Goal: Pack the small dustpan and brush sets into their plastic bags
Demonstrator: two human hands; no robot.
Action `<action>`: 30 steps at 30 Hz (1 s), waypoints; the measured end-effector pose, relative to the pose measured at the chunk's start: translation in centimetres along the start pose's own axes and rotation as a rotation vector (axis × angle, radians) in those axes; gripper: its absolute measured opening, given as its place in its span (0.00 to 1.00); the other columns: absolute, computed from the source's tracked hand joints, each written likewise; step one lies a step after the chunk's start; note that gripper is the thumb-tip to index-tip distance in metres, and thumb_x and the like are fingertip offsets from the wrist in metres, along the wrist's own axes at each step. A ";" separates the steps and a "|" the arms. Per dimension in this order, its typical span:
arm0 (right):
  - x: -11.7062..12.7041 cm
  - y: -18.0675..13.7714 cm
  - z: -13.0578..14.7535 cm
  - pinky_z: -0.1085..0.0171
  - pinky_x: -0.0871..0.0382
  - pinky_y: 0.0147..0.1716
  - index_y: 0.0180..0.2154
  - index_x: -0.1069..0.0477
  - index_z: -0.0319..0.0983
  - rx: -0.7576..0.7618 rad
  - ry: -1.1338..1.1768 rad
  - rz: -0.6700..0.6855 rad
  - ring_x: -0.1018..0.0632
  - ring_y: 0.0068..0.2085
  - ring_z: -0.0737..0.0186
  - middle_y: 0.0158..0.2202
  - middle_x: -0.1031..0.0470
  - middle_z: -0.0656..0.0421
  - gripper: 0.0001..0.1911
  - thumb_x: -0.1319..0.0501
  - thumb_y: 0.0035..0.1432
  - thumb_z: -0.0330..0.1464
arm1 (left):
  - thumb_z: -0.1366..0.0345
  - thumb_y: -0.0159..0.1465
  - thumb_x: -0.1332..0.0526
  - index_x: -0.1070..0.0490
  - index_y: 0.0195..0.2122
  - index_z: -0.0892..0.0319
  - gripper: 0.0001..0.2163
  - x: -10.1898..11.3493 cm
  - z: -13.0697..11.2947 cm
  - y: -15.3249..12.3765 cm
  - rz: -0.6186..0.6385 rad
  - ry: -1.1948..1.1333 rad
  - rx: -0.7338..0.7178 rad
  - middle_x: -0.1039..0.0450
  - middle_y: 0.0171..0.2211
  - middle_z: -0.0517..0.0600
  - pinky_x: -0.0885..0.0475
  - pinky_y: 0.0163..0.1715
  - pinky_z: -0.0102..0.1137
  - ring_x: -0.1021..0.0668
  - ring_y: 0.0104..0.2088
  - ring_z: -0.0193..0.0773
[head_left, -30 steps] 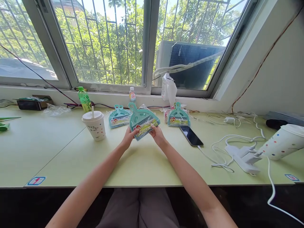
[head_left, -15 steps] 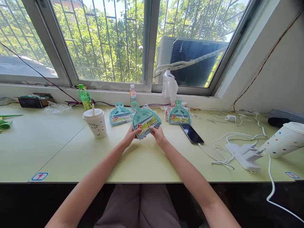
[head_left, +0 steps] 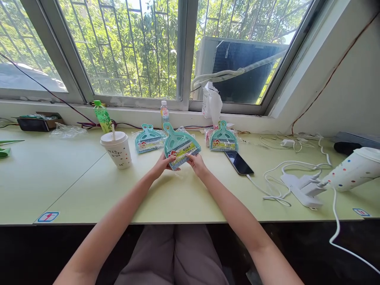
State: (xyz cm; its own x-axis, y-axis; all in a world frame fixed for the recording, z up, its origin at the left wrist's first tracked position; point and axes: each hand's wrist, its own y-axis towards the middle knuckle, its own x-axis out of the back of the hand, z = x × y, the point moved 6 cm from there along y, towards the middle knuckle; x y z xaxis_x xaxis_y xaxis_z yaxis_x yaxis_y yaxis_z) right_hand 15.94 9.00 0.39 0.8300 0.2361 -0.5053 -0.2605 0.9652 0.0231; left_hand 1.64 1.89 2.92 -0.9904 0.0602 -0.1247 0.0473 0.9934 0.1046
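Note:
Between my hands is a mint-green mini dustpan and brush set (head_left: 180, 143) in clear wrap, tilted, with a yellow label across it. My left hand (head_left: 162, 164) grips its lower left corner, thumb on the front. At its lower right edge, my right hand (head_left: 197, 163) pinches the wrap with thumb and fingers. A similar wrapped dustpan set (head_left: 148, 139) lies on the table just behind to the left. Another dustpan set (head_left: 223, 137) leans at the back right, near a black phone (head_left: 239, 162).
A lidded paper cup with a straw (head_left: 117, 150) stands left of my hands. Behind are a green bottle (head_left: 102, 116), a small clear bottle (head_left: 164, 113) and a tissue pack (head_left: 211, 102). On the right lie a white power strip (head_left: 299, 190), cables and a tipped dotted cup (head_left: 353, 171).
The whole view has shifted slightly, with everything sitting a little higher in the picture. Both hands still hold the dustpan set in nearly the same pose.

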 end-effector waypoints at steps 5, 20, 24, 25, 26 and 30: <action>1.8 0.8 1.6 0.57 0.23 0.40 0.34 0.25 0.34 -0.157 -0.319 0.192 0.18 0.36 0.54 0.33 0.20 0.50 0.15 0.34 0.52 0.41 | 0.67 0.51 0.34 0.36 0.52 0.60 0.27 2.8 0.1 0.8 -0.137 -0.148 -0.018 0.24 0.42 0.55 0.20 0.27 0.38 0.21 0.32 0.40; 0.1 -0.9 4.8 0.57 0.35 0.56 0.34 0.20 0.47 0.426 -0.495 0.234 0.39 0.64 0.53 0.57 0.31 0.60 0.10 0.30 0.47 0.40 | 0.67 0.56 0.37 0.33 0.51 0.66 0.21 5.3 1.7 1.2 -0.159 -0.286 0.212 0.22 0.32 0.57 0.29 0.16 0.26 0.23 0.22 0.36; 0.4 -0.9 5.7 0.56 0.39 0.59 0.32 0.20 0.47 0.506 -0.512 0.184 0.35 0.61 0.55 0.51 0.26 0.59 0.08 0.31 0.49 0.41 | 0.65 0.55 0.35 0.32 0.49 0.65 0.21 4.6 2.0 1.0 -0.029 -0.234 0.292 0.22 0.36 0.60 0.24 0.21 0.30 0.20 0.27 0.42; 0.4 -0.8 5.6 0.55 0.40 0.60 0.32 0.20 0.47 0.510 -0.531 0.174 0.34 0.60 0.55 0.48 0.24 0.59 0.07 0.32 0.50 0.40 | 0.66 0.55 0.34 0.31 0.49 0.64 0.20 4.4 2.0 1.0 -0.013 -0.240 0.295 0.22 0.38 0.60 0.21 0.26 0.32 0.19 0.31 0.44; 0.5 -0.8 5.5 0.54 0.41 0.60 0.31 0.20 0.47 0.508 -0.557 0.163 0.31 0.58 0.54 0.44 0.22 0.59 0.06 0.32 0.50 0.40 | 0.67 0.54 0.34 0.31 0.48 0.64 0.19 4.3 2.1 1.0 -0.011 -0.250 0.294 0.22 0.39 0.59 0.20 0.31 0.34 0.19 0.35 0.45; 0.7 -0.3 4.7 0.55 0.38 0.55 0.29 0.20 0.46 0.519 -0.706 0.125 0.25 0.45 0.55 0.29 0.23 0.60 0.05 0.33 0.52 0.39 | 0.69 0.54 0.34 0.30 0.45 0.62 0.17 4.7 2.4 1.0 -0.067 -0.294 0.289 0.22 0.38 0.56 0.20 0.37 0.36 0.19 0.38 0.44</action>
State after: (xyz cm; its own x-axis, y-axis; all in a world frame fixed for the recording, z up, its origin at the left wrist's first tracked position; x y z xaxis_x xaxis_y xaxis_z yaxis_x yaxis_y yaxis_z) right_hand 18.97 9.37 4.11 0.9658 0.1923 0.1739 -0.2557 0.8165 0.5176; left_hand -2.63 3.44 0.12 -0.9153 -0.0213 -0.4023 0.0602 0.9802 -0.1889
